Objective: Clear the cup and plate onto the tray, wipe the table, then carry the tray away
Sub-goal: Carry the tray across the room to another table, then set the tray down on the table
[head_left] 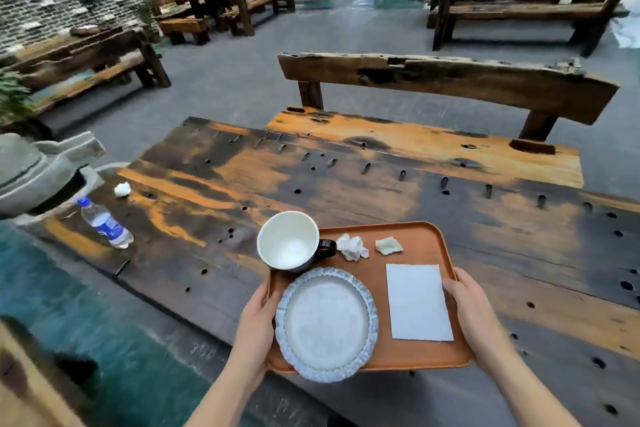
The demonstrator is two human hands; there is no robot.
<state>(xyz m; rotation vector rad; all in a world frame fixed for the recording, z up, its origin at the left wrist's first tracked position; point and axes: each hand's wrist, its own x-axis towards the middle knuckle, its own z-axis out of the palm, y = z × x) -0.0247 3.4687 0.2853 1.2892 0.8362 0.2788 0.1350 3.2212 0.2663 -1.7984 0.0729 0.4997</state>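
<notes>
Wooden table (346, 184) fills mid-frame w/ orange tray (420, 239) at lower centre, carrying cup (289, 241), plate (325, 322) & napkin (417, 302); left hand (258, 319) & right hand (474, 312) grip tray's side edges.

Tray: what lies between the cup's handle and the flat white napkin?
In the head view, a crumpled white tissue lies on the tray, between the cup and the flat napkin.

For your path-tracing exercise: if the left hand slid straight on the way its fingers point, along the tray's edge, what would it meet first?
Probably the white cup with the dark handle: the left hand grips the orange tray's left edge, fingers pointing towards it. Depth is unclear.
</notes>
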